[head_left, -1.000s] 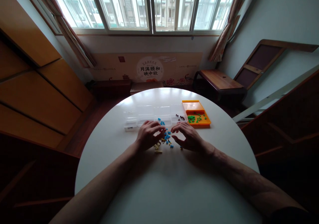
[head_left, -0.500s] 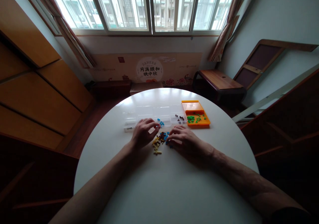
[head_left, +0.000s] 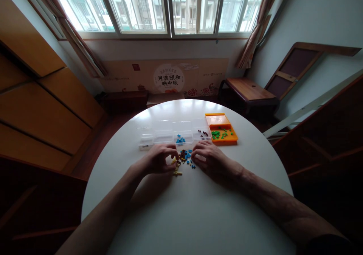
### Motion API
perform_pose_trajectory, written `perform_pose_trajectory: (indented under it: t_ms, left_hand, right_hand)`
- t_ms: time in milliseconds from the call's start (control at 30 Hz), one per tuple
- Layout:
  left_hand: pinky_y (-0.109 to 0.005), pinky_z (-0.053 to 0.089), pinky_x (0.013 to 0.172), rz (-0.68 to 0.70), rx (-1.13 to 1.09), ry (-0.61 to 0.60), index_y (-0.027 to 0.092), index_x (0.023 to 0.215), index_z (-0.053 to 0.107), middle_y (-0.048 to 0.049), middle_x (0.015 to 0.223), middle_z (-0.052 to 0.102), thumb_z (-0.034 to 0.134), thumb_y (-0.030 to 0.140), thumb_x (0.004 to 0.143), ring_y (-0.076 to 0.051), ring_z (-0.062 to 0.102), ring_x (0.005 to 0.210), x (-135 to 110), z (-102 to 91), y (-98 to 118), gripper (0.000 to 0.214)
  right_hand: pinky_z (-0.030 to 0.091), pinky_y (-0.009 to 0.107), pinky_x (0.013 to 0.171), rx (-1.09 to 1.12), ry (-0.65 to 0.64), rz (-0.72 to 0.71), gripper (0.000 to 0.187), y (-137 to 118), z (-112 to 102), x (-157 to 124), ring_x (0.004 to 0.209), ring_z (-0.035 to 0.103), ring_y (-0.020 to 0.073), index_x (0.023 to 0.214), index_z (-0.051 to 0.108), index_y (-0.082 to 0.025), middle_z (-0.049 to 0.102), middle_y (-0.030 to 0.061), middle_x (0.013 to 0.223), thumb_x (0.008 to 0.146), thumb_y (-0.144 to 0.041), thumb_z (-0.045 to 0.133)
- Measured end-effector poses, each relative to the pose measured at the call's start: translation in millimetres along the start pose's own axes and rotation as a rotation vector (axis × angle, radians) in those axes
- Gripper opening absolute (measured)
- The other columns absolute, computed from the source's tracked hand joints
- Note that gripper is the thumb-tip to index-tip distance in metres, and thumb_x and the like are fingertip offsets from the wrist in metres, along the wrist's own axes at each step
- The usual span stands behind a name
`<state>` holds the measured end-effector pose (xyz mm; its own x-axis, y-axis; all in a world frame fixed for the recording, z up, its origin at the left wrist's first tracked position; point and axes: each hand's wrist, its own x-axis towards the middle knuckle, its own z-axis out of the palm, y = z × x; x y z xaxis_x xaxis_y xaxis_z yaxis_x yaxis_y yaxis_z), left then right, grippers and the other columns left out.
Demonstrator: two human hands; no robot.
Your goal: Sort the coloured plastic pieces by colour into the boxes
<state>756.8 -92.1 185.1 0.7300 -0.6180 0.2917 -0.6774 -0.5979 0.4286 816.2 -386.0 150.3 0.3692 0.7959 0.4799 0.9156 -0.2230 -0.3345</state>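
Brick pile [head_left: 184,155] sits on the white surface [head_left: 198,213], between left hand [head_left: 161,159] and right hand [head_left: 211,157], both curled (whether gripping anything, I cannot tell). Its bricks [head_left: 193,167] look light, stiff and slick, best pinched by opposite sides.

Pretty dim room tbh, most light's from the wide, multi-pane glass window [head_left: 136,9], nearly blown out. Glare hits the far edge of the round, glossy white table [head_left: 198,217]; soft shadows under both bare forearms [head_left: 113,198]. Lower corners near black, edges stretched, tiny multicoloured plastic bricks [head_left: 184,154] kinda mushy.
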Motion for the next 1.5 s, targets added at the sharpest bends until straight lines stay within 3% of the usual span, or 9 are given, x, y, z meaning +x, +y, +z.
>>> perform_pose_trajectory:
  t_ms: [100, 267, 533, 767, 900, 1100, 1200, 1500]
  left_hand:
    - [-0.026, 0.047, 0.070, -0.006, 0.005, 0.000, 0.022, 0.094, 0.076, -0.0029, 0.097, 0.073, 0.074, 0.023, 0.084, -0.014, 0.065, 0.075, -0.7, -0.1, -0.2, 0.010]
    - [-0.026, 0.044, 0.068, -0.018, 0.026, -0.014, 0.023, 0.094, 0.076, -0.0018, 0.094, 0.072, 0.076, 0.027, 0.085, -0.014, 0.062, 0.074, -2.6, 0.5, 1.3, 0.010]
    - [-0.027, 0.046, 0.071, -0.010, 0.023, -0.003, 0.023, 0.096, 0.076, -0.0023, 0.094, 0.073, 0.075, 0.026, 0.084, -0.015, 0.064, 0.075, -2.5, -0.9, 2.8, 0.012]
    - [-0.027, 0.047, 0.071, -0.010, 0.033, 0.003, 0.024, 0.096, 0.076, -0.0020, 0.093, 0.073, 0.075, 0.024, 0.082, -0.016, 0.065, 0.075, -2.3, -1.9, 6.2, 0.014]
    - [-0.027, 0.048, 0.071, -0.012, 0.046, -0.004, 0.024, 0.097, 0.076, -0.0024, 0.094, 0.073, 0.076, 0.025, 0.082, -0.016, 0.066, 0.075, -2.7, -1.4, 4.8, 0.015]
    - [-0.026, 0.046, 0.069, -0.013, 0.159, 0.060, 0.024, 0.094, 0.077, -0.0017, 0.093, 0.075, 0.067, 0.019, 0.092, -0.014, 0.067, 0.074, -2.8, 5.1, -4.5, 0.012]
    - [-0.026, 0.047, 0.069, 0.014, 0.151, 0.078, 0.025, 0.096, 0.078, -0.0016, 0.092, 0.076, 0.067, 0.020, 0.094, -0.014, 0.068, 0.074, -1.3, 5.9, -3.4, 0.012]
    - [-0.026, 0.050, 0.072, -0.017, 0.053, 0.007, 0.024, 0.097, 0.078, -0.0028, 0.096, 0.076, 0.074, 0.033, 0.095, -0.015, 0.071, 0.077, -0.4, 1.8, 5.8, 0.011]
  right_hand:
    - [0.049, 0.040, 0.105, -0.005, -0.025, -0.016, 0.012, 3.1, 0.5, -0.3, 0.107, 0.067, 0.0227, 0.104, 0.071, -0.023, 0.076, 0.0055, 0.111, 0.109, -0.023, 0.060]
    - [0.050, 0.041, 0.104, 0.018, 0.038, 0.031, 0.010, 7.4, 1.0, -2.2, 0.105, 0.067, 0.0236, 0.107, 0.072, -0.023, 0.076, 0.0079, 0.114, 0.109, -0.023, 0.062]
    - [0.049, 0.043, 0.107, 0.035, 0.005, 0.064, 0.006, 2.9, -1.1, -3.8, 0.107, 0.068, 0.0232, 0.104, 0.076, -0.027, 0.076, 0.0044, 0.116, 0.105, -0.025, 0.070]
    - [0.051, 0.041, 0.104, 0.024, -0.001, -0.003, 0.010, 3.1, 0.5, 0.5, 0.104, 0.069, 0.0223, 0.101, 0.073, -0.025, 0.077, 0.0053, 0.112, 0.107, -0.024, 0.066]
    - [0.051, 0.041, 0.103, -0.034, 0.117, 0.043, 0.011, 6.3, -2.0, 1.5, 0.103, 0.068, 0.0235, 0.103, 0.072, -0.024, 0.077, 0.0061, 0.108, 0.109, -0.023, 0.063]
    - [0.043, 0.052, 0.114, -0.234, 0.435, 0.333, 0.016, 20.2, -15.3, -1.5, 0.101, 0.065, 0.0277, 0.101, 0.074, -0.025, 0.078, 0.0058, 0.105, 0.109, -0.028, 0.061]
    - [0.043, 0.053, 0.111, -0.266, 0.461, 0.408, 0.017, 27.8, -17.6, -4.2, 0.103, 0.065, 0.0305, 0.105, 0.076, -0.025, 0.079, 0.0070, 0.105, 0.109, -0.030, 0.059]
    - [0.046, 0.047, 0.105, -0.237, 0.421, 0.424, 0.013, 26.9, -13.5, -5.7, 0.101, 0.065, 0.0290, 0.102, 0.073, -0.024, 0.076, 0.0065, 0.101, 0.103, -0.020, 0.061]
